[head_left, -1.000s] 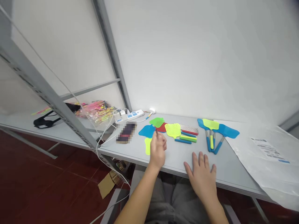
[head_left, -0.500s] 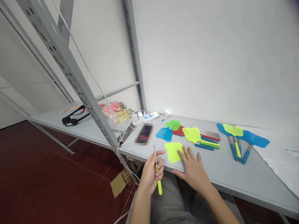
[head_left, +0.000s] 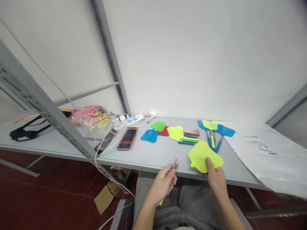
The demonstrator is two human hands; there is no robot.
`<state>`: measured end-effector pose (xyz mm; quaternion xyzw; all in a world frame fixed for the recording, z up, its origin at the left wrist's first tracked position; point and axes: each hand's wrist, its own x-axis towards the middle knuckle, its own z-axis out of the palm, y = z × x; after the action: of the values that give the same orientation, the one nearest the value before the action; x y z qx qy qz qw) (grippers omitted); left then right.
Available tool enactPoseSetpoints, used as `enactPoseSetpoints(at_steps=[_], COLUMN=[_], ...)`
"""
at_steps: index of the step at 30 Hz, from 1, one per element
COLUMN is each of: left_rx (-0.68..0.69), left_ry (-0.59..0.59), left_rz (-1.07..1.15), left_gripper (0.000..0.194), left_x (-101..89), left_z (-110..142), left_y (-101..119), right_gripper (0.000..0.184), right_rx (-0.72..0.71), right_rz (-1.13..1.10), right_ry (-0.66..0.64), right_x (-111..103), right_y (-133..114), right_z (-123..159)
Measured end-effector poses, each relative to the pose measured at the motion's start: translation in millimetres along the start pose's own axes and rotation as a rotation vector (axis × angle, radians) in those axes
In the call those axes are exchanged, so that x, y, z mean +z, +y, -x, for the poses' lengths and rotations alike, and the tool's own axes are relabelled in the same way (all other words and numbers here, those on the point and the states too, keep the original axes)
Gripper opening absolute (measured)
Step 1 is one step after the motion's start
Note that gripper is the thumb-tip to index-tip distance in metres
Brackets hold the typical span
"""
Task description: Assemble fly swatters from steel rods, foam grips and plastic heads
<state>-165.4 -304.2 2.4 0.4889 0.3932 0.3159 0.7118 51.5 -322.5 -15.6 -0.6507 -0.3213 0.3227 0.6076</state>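
My left hand (head_left: 164, 182) is closed around a metal rod with a yellow-green handle (head_left: 161, 202); the rod's bare tip (head_left: 175, 162) points up past the fingers. In my right hand (head_left: 216, 179) a yellow-green fly swatter head (head_left: 203, 155) is pinched between thumb and fingers, lifted over the table's front edge, its short socket facing left toward the rod. Rod and head are apart. Farther back lie loose swatter heads: a blue one (head_left: 149, 135), a green one (head_left: 158, 126), a red one (head_left: 164, 131) and a yellow one (head_left: 176, 133).
Metal rods (head_left: 190, 130) and coloured handles (head_left: 190, 140) lie behind the heads. Several joined swatters (head_left: 217, 129) rest at right beside a white plastic sheet (head_left: 254, 150). A power strip (head_left: 131, 120), a blurred-out object (head_left: 127, 139) and a grey shelf post (head_left: 59, 118) stand left.
My right hand has picked the yellow-green swatter head up off the table and turned it. My left hand still grips the handled rod, now tilted to the right. The view has swung right.
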Motion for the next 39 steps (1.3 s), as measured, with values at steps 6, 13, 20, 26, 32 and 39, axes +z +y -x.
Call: enactPoseSetpoints(at_steps=[6, 13, 20, 26, 32, 39], left_rx=[-0.018, 0.248, 0.328, 0.405, 0.469, 0.533], left_ry=[-0.137, -0.041, -0.026, 0.032, 0.049, 0.082], left_rz=[-0.128, -0.467, -0.664, -0.844, -0.974, -1.032], left_gripper=[0.049, 0.042, 0.042, 0.04, 0.041, 0.043], left_x=[41.4, 55.6, 62.6, 62.0, 59.2, 56.6], left_z=[-6, 6, 13, 23, 28, 32], left_y=[-10, -6, 6, 18, 21, 26], right_gripper=[0.043, 0.038, 0.047, 0.044, 0.042, 0.04], right_rx=[0.051, 0.051, -0.009, -0.055, -0.068, -0.095], right_rz=[-0.27, -0.383, -0.375, -0.38, -0.399, -0.403], right_ry=[0.006, -0.123, -0.142, -0.133, -0.121, -0.093], right_x=[-4, -8, -17, -20, -17, -15], right_y=[-1, -13, -26, -37, -46, -54], right_z=[-8, -5, -2, 4, 11, 18])
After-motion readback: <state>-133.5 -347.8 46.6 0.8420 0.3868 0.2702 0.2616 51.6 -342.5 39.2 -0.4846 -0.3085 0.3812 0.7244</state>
